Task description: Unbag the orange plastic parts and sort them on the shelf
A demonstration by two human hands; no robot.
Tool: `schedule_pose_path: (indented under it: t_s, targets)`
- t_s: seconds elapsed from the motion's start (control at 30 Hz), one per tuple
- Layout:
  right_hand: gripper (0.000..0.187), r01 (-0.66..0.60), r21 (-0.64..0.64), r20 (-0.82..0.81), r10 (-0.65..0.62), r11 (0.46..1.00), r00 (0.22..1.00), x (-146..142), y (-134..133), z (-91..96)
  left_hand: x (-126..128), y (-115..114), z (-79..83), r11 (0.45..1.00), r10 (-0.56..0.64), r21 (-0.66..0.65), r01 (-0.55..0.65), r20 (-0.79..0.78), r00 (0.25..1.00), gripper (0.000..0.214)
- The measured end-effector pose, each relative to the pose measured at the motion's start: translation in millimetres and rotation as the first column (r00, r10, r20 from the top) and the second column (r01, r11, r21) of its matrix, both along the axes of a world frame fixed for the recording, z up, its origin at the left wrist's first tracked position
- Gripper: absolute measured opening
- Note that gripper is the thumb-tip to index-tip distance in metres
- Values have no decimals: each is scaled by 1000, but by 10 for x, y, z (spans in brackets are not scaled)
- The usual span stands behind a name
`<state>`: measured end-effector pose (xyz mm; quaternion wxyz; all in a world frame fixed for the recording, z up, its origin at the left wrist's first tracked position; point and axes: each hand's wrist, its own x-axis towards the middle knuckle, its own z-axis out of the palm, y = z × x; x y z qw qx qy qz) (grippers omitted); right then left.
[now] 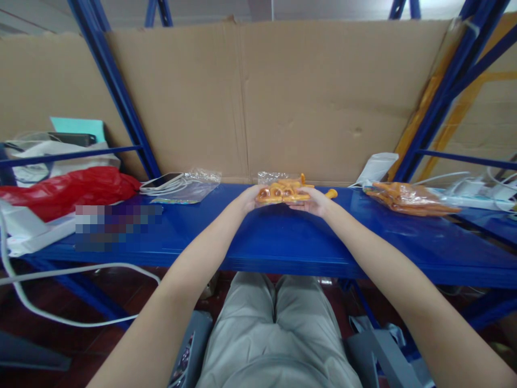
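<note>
Two bare hands hold a bundle of glossy orange-yellow, rounded plastic-looking pieces [278, 193] above a blue metal shelf [283, 242].

The bundle is lumpy and shiny, with a row of rounded bulges along its near side and crinkled clear film [274, 175] at its far edge; how far the film wraps it I cannot tell. Its long axis runs left to right, roughly parallel to the tall brown cardboard panel [299, 102] behind; a flared tip points right, past the right hand [317, 202], and a small stub points up. The left hand [251, 198] grips the left end, fingers partly hidden; the right grips the other side.
</note>
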<state>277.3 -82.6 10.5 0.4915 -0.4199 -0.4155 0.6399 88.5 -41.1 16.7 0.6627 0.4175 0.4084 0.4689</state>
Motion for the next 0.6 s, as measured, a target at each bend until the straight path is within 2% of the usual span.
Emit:
schedule_pose_path:
  t_s: [0.1,0.2,0.3,0.43,0.53,0.6]
  targets:
    - [22,79,-63,0,-80,995,997,-1,-3,31,-29,-69,72,1000,13,-22,-13,-13,1000,25]
    - [21,88,-42,-56,-91,995,994,-11,-34,77,-34,-132,123,997,69,28,-71,66,995,29]
    - [22,41,0,-76,-41,999,996,-2,-67,116,-19,-157,128,988,143,46,-147,91,986,28]
    - [29,-65,-9,3,65,998,998,27,-88,139,0,-155,105,977,193,80,-198,66,979,21]
    - [33,-115,-44,89,118,992,989,35,-102,152,1,-170,97,969,208,136,-206,0,978,17]
    - [37,-105,-53,128,111,993,986,33,-115,169,-6,-200,99,956,229,208,-204,-104,968,16]
